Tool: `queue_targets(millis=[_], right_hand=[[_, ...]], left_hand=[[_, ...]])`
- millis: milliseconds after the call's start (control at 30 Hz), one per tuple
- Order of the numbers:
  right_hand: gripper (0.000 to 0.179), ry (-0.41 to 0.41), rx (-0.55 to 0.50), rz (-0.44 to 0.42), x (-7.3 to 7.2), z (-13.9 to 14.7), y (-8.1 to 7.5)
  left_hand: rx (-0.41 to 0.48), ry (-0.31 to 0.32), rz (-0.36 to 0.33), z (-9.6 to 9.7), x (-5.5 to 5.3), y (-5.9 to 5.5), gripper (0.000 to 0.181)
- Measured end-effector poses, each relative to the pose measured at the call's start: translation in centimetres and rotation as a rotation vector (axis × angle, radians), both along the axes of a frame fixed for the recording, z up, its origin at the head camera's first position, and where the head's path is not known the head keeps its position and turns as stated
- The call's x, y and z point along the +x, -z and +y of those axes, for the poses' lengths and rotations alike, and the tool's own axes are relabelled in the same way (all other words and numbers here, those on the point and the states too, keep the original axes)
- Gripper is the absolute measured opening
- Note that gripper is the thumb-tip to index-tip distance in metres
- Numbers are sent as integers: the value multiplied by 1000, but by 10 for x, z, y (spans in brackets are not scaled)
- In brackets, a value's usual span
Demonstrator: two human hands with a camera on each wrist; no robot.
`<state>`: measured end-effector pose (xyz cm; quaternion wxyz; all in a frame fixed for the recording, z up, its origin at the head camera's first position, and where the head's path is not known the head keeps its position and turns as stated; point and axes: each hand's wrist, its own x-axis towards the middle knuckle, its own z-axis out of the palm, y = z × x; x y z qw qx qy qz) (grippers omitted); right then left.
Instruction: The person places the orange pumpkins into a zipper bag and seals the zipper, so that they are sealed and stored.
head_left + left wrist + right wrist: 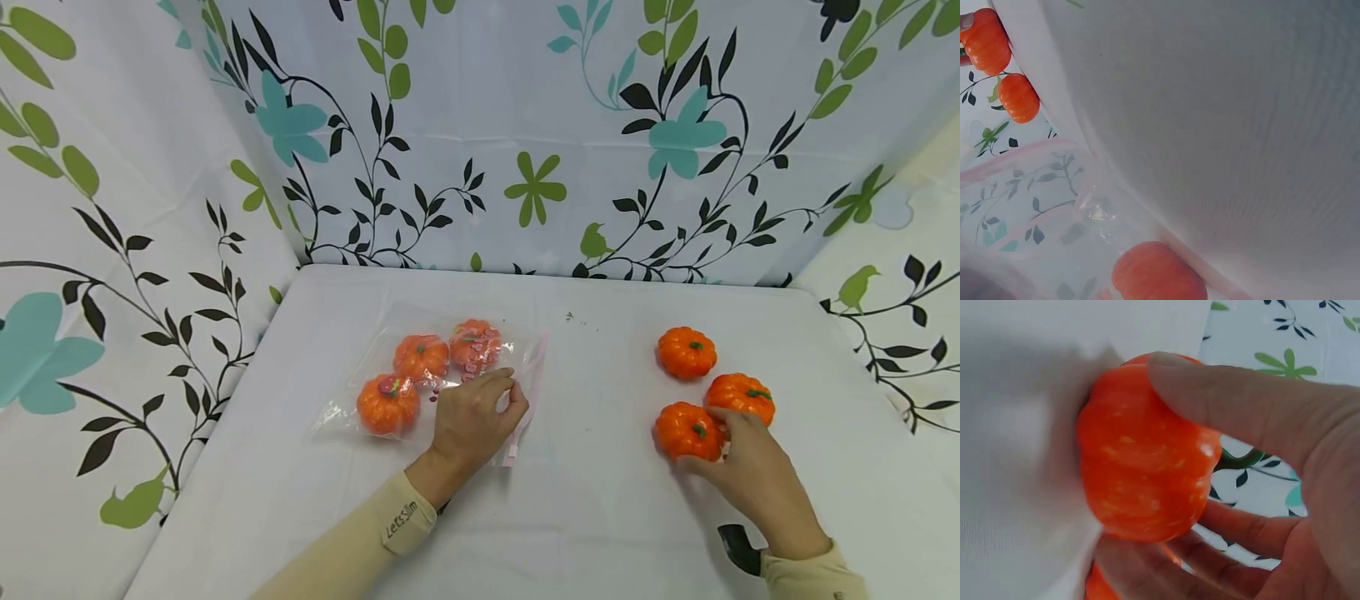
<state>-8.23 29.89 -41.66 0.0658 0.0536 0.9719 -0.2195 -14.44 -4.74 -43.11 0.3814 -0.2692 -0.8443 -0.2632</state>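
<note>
My left hand (476, 417) pinches a clear plastic zip bag (337, 421) near its pink-edged mouth. Inside the bag lie three small orange toy pumpkins, one (388, 405) closest to me. In the left wrist view the bag's pink rim (1035, 150) arches up, with a bagged pumpkin (1159, 272) below. On the right, my right hand (757, 471) grips a loose pumpkin (686, 431). The right wrist view shows the thumb (1210, 394) on one side of this pumpkin (1144, 450) and the fingers on the other. Its green stem faces the palm.
Two more loose pumpkins are by the right hand: one (738, 396) right beside the held one, another (686, 352) farther back. A white cloth covers the table (592, 517). Leaf-patterned curtains (480, 125) hang behind and at both sides.
</note>
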Motion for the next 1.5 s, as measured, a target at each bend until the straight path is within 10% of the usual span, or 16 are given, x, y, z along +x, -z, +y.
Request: queue_targets(millis=[600, 1167, 1500], right_hand=[[79, -281, -325, 288, -43, -120, 5], [57, -342, -584, 167, -67, -183, 28], [34, -436, -472, 225, -79, -205, 33]], left_hand=[[-1, -22, -2, -1, 1, -2, 6], [-7, 2, 12, -2, 4, 1, 14], [2, 13, 37, 1, 4, 0, 12]])
